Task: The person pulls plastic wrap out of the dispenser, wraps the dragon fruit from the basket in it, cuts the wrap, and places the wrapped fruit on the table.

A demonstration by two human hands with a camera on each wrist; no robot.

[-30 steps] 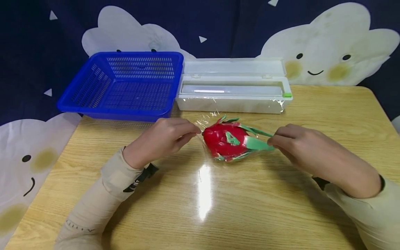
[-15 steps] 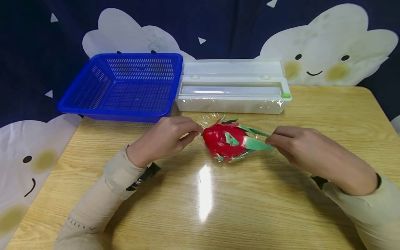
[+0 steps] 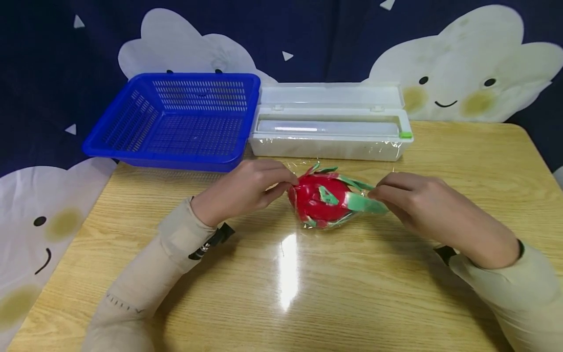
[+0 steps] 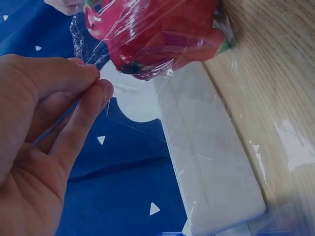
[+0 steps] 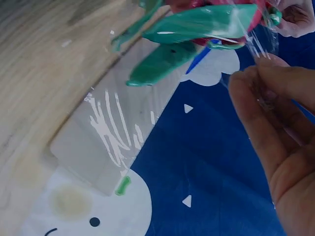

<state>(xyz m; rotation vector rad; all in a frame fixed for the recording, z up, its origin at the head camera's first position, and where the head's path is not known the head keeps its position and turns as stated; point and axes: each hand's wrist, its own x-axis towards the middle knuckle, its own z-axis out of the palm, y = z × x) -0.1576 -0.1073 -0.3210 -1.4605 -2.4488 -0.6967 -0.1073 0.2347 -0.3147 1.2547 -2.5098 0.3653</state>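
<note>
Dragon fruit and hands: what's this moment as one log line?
left hand: pinches clear film; right hand: pinches clear film; dragon fruit: film-covered; white box: lid open

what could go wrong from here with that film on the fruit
The film could tear: the left hand and right hand pinch it, and the leaves may poke through.
It may bunch up and stick to itself, as it already looks creased around the fruit.
Film also shows over the box; if it is the same sheet, which I can't tell, a tug might shift the box.
</note>
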